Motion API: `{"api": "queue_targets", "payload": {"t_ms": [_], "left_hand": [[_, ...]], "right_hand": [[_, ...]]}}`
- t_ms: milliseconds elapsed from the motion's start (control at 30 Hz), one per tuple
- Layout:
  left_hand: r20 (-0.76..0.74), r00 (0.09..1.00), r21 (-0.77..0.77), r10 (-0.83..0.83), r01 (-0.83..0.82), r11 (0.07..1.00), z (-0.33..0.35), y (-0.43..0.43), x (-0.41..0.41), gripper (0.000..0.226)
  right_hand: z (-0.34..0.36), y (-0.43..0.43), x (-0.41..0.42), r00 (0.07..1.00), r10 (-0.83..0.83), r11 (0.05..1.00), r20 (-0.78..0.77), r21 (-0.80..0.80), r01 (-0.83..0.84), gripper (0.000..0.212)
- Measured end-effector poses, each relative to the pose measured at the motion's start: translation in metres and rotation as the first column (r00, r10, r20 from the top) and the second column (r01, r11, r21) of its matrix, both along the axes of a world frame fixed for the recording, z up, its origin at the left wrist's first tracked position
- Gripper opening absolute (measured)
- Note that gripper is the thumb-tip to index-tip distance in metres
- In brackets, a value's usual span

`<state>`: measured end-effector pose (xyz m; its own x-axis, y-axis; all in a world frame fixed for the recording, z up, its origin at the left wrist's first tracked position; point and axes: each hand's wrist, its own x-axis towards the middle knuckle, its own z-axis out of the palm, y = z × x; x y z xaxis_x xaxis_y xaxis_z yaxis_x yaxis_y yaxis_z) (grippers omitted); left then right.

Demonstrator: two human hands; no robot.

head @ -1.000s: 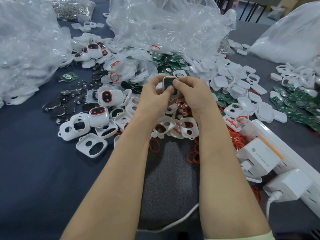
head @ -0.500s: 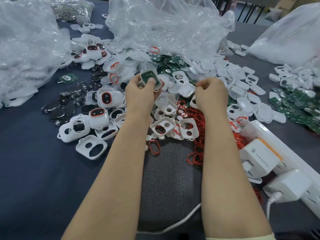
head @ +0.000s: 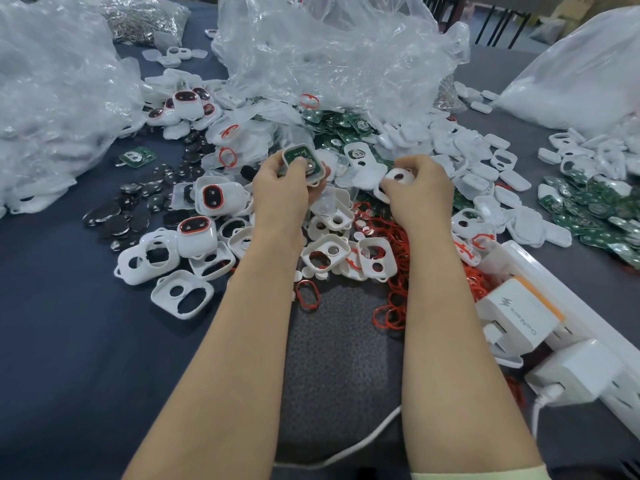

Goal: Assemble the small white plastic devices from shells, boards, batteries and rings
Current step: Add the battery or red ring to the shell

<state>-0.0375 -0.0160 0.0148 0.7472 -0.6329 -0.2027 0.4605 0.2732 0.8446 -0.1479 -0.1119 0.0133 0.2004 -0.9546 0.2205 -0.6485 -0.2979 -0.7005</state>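
Head view: early going, by the look of it. Shows only a few closed devices left of the arms, against heaps of loose shells, boards, batteries and red rings spread over the table. Has the left hand clamped on an open shell with a board seated, raised above the pile; the right hand, just beside, pinching a white piece. Leaves closing that unit, then the heaps. Bags: clear plastic, far-right bag full of white parts, far-left bag of silvery bits.
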Motion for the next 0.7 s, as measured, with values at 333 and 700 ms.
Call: {"api": "queue_targets", "payload": {"t_ms": [333, 700], "left_hand": [[0.031, 0.999, -0.017, -0.022, 0.023, 1.0, 0.0, 0.0, -0.003, 0.017], [0.049, 0.999, -0.018, 0.005, -0.004, 1.0, 0.0, -0.001, -0.004, 0.016]], "right_hand": [[0.003, 0.004, 0.003, 0.988, 0.097, 0.995, 0.123, -0.024, -0.094, 0.023], [0.004, 0.02, 0.021, 0.931, 0.262, 0.963, -0.255, 0.002, -0.27, 0.019]]}}
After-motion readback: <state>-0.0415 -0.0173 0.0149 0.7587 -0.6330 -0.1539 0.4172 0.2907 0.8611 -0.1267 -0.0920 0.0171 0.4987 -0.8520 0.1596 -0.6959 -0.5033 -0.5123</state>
